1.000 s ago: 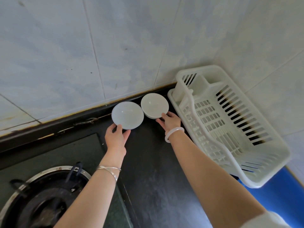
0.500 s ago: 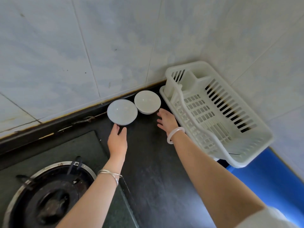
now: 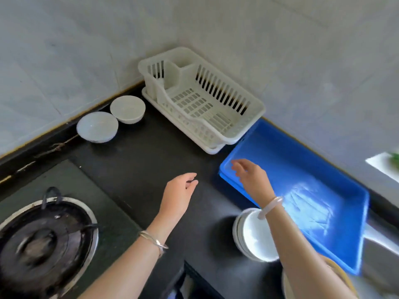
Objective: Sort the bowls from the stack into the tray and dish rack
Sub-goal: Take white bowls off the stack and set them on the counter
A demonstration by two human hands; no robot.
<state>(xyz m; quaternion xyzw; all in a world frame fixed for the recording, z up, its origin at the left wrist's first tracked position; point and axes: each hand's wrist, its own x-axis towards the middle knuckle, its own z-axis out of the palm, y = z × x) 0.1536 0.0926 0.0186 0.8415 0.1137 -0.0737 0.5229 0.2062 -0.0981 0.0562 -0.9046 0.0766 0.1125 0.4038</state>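
Two white bowls stand side by side against the back wall: the wider bowl on the left, the smaller bowl on the right. The white dish rack sits empty in the corner. Right of it lies the blue tray, also empty. A stack of white bowls stands near the front, partly hidden under my right forearm. My left hand hovers over the dark counter, fingers loosely curled, holding nothing. My right hand hangs over the tray's near corner, fingers apart and empty.
A gas burner takes up the lower left of the black counter. Tiled walls close the back and right sides. A rounded pale object shows at the lower right, behind my right arm.
Both hands have let go of the two bowls by the wall and pulled back toward me. The view has swung right and down, bringing the blue tray and the stack into sight.
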